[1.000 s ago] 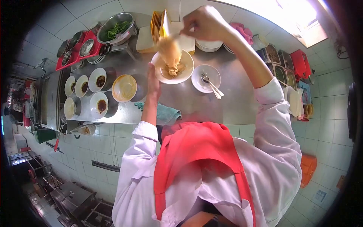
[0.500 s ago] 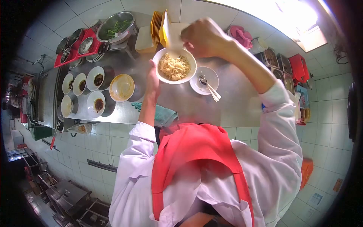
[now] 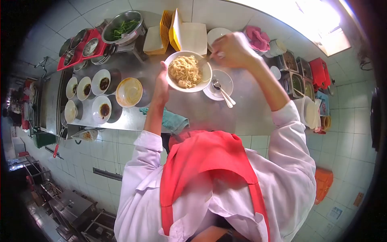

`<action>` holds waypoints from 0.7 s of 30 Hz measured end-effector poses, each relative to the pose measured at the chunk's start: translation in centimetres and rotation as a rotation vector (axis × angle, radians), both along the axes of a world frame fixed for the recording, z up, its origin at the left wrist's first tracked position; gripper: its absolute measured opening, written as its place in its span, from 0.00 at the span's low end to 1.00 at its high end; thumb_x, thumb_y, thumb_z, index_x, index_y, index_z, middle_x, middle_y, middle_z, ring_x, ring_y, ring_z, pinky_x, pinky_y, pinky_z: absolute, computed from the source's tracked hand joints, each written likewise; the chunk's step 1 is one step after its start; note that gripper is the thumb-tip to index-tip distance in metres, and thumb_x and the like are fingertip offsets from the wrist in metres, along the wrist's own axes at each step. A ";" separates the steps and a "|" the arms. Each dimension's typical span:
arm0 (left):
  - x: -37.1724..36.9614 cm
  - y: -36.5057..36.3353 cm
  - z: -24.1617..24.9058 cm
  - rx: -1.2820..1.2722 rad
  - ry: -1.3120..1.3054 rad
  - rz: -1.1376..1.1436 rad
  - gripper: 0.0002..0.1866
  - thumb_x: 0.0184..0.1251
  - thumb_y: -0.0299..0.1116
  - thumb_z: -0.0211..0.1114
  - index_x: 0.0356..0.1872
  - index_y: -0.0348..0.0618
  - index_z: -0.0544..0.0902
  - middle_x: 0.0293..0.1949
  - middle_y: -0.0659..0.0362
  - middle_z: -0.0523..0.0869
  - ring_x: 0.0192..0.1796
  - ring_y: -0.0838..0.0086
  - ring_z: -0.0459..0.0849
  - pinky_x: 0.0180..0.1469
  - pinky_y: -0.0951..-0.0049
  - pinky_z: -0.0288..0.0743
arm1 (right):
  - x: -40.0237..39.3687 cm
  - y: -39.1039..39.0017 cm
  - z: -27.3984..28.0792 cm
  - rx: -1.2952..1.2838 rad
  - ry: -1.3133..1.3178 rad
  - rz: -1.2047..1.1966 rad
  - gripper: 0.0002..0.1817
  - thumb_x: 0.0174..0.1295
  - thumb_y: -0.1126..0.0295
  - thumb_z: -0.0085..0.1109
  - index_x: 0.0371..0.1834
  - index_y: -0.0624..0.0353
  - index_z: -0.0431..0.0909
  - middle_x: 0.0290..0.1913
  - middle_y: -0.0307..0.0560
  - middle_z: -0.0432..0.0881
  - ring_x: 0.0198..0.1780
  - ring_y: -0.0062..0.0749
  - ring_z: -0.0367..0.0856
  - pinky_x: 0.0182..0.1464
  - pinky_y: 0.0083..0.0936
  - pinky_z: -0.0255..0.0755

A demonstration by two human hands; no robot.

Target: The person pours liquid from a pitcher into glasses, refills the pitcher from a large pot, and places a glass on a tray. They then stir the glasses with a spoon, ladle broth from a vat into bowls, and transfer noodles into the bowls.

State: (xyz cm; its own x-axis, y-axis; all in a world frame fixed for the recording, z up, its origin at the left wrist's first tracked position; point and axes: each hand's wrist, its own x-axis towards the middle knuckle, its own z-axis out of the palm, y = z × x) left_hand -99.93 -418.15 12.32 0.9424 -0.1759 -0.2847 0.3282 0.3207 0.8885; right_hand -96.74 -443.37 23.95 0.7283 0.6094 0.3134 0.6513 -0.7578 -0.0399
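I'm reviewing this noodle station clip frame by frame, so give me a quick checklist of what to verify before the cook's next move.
1. Left hand steadies the noodle bowl at its rim: ok.
2. Right hand grips a utensil reaching into the bowl: ok; utensil type: cannot tell.
3. Noodles sit inside the bowl, none over the rim: ok.
4. Saucer with spoon and fork beside the bowl: ok.
5. Teal cloth within reach at counter edge: ok.
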 end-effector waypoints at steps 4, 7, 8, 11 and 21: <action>1.0 -1.2 -0.3 -0.061 -0.037 -0.065 0.36 0.74 0.61 0.36 0.64 0.38 0.67 0.56 0.52 0.78 0.56 0.66 0.81 0.51 0.64 0.80 | 0.3 -0.3 -5.1 0.536 0.390 0.072 0.07 0.42 0.64 0.68 0.20 0.54 0.84 0.20 0.45 0.82 0.22 0.40 0.79 0.28 0.30 0.73; 0.8 -0.2 -1.2 0.020 0.018 -0.028 0.35 0.74 0.61 0.35 0.65 0.41 0.67 0.57 0.55 0.79 0.57 0.70 0.80 0.56 0.69 0.75 | -0.6 -2.8 -2.5 0.279 0.236 -0.086 0.09 0.42 0.64 0.69 0.17 0.56 0.82 0.18 0.44 0.80 0.21 0.39 0.79 0.26 0.29 0.72; 1.1 0.3 -2.2 0.022 0.017 -0.036 0.35 0.74 0.61 0.35 0.65 0.41 0.67 0.57 0.55 0.79 0.57 0.70 0.80 0.56 0.69 0.75 | -1.0 -3.3 -1.3 0.160 0.183 -0.153 0.08 0.42 0.65 0.68 0.17 0.56 0.81 0.17 0.44 0.79 0.21 0.40 0.79 0.26 0.30 0.73; 1.2 -0.5 -2.6 0.078 -0.099 -0.083 0.35 0.75 0.60 0.36 0.64 0.39 0.68 0.58 0.54 0.78 0.57 0.70 0.79 0.57 0.70 0.74 | -2.1 -3.1 0.2 0.172 0.125 -0.109 0.08 0.43 0.62 0.64 0.17 0.54 0.80 0.17 0.46 0.78 0.22 0.42 0.79 0.26 0.33 0.72; 1.3 -1.9 -4.0 0.030 0.086 -0.202 0.36 0.73 0.62 0.38 0.67 0.41 0.65 0.61 0.54 0.75 0.62 0.67 0.75 0.66 0.66 0.66 | -3.0 -4.3 1.3 0.231 0.171 -0.128 0.08 0.43 0.62 0.66 0.17 0.55 0.83 0.18 0.43 0.80 0.22 0.37 0.81 0.27 0.30 0.75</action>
